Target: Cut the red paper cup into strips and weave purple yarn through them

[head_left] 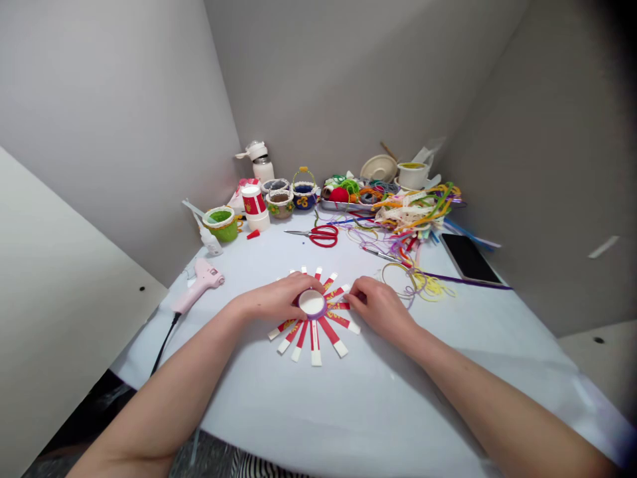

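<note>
A paper cup [312, 303] lies base up on the table, its side cut into red and white strips [315, 342] that splay outward like rays. Purple yarn [318, 315] circles the round white base. My left hand [286, 297] grips the base from the left, thumb and fingers around its rim. To the right, my right hand [381, 307] has its fingertips pinched together at the ends of the right-hand strips; what sits between them is hidden. Loose purple yarn [411, 302] shows on the table behind that hand.
Red-handled scissors [323, 236] lie behind the cup. At left rest a pink glue gun [199, 285] and a green small basket [221, 224]. Farther back is a tray of yarn balls [348, 204]; a ribbon pile [418, 212] and a phone [470, 257] are at right.
</note>
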A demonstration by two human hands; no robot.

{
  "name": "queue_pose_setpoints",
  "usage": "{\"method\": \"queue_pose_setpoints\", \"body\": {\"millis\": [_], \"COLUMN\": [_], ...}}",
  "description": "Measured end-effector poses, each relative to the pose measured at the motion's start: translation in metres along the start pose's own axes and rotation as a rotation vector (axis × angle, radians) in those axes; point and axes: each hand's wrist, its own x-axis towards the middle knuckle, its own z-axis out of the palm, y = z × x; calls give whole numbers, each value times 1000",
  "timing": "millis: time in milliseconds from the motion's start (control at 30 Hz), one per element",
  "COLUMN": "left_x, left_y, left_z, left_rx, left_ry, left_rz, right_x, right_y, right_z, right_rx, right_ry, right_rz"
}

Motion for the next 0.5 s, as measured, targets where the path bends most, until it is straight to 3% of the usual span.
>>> {"method": "queue_pose_setpoints", "body": {"millis": [267,500], "left_x": [1,10], "left_y": [3,12], "left_z": [7,26], "left_rx": [-37,82], "left_ry": [144,323], "left_rz": [10,-152], "right_x": [0,0], "right_y": [2,5], "right_z": [3,6], "right_rx": [19,9], "right_ry": [-19,1], "right_rz": [-9,-6]}}
